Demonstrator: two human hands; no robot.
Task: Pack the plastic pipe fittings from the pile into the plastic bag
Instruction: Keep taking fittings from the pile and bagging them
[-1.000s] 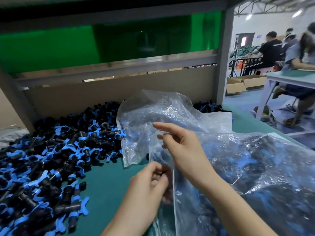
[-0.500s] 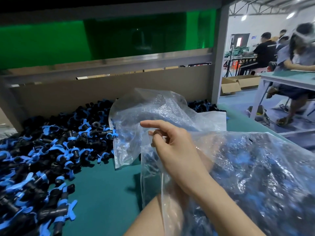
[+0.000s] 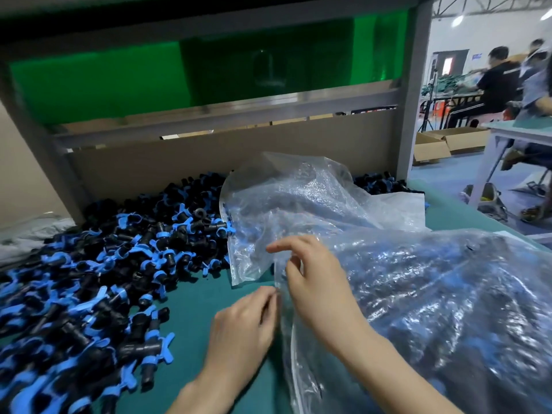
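Observation:
A big pile of black and blue plastic pipe fittings (image 3: 98, 264) covers the left of the green table (image 3: 203, 303). A large clear plastic bag (image 3: 442, 309) full of fittings lies at the right. My right hand (image 3: 316, 282) pinches the left edge of that bag, index finger stretched out. My left hand (image 3: 242, 327) is just left of it, fingertips pinching the same edge lower down. A second, crumpled clear bag (image 3: 298, 210) lies behind my hands, against the pile.
A cardboard back wall (image 3: 227, 162) and grey metal frame post (image 3: 409, 115) close off the table's far side. More fittings (image 3: 379, 183) lie behind the crumpled bag. People sit at another table (image 3: 519, 132) at the far right, with cardboard boxes (image 3: 448, 144) on the floor.
My left hand, which had dropped behind the bag half a second ago, is back in view pinching the bag's edge. My right hand has stayed on the bag's edge.

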